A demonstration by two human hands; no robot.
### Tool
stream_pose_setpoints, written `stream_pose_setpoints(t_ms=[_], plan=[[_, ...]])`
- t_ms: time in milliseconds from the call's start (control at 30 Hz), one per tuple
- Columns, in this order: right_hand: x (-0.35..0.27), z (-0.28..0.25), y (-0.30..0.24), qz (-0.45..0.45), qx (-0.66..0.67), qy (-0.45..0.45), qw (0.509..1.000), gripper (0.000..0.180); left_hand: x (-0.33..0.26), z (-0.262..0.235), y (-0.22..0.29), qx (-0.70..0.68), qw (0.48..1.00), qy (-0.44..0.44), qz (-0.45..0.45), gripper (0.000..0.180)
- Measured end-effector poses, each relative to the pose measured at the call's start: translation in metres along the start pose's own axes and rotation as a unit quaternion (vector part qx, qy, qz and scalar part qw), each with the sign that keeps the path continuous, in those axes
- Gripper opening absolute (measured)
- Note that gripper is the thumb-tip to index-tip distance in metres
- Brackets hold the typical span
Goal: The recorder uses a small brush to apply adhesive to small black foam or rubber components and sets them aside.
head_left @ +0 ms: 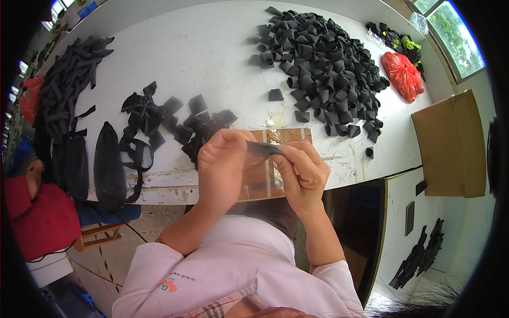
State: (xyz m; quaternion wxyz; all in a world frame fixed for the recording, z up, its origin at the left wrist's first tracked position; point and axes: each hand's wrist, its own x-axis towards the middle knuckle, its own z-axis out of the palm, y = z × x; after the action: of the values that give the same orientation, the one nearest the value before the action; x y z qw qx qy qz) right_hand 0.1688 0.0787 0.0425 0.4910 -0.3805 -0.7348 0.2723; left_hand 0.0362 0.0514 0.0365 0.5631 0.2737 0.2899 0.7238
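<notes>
Head view: your left hand (221, 165) and right hand (299, 170) pinch one small black strip (263, 149) between them, fingers clamped on its ends, long axis left to right, above the desk's (201, 58) near edge. Loose black pieces (175, 124) lie left; the folded pile (323, 63) sits far right. Nothing blocks.

Red bag (403, 76) beside brown carton (450, 143)

head-worn fisheye, looking steeply down, close over white table (212, 47)
</notes>
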Motion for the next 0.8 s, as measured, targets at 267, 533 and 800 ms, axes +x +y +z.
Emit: stream_pose_setpoints(t_ms=[267,533,800], plan=[[0.010,-0.005,0.002,-0.121,-0.104,-0.061,0.985,0.011,-0.009,-0.004,-0.004,-0.020,0.999,0.037,-0.034,0.010],[0.017,-0.014,0.004,-0.127,-0.165,-0.096,0.973,0.021,-0.001,-0.024,-0.003,0.186,0.982,0.017,-0.021,0.011],[0.016,-0.028,0.023,0.254,0.156,-0.014,0.954,0.022,0.128,-0.192,-0.020,0.813,0.550,0.191,0.013,0.039]])
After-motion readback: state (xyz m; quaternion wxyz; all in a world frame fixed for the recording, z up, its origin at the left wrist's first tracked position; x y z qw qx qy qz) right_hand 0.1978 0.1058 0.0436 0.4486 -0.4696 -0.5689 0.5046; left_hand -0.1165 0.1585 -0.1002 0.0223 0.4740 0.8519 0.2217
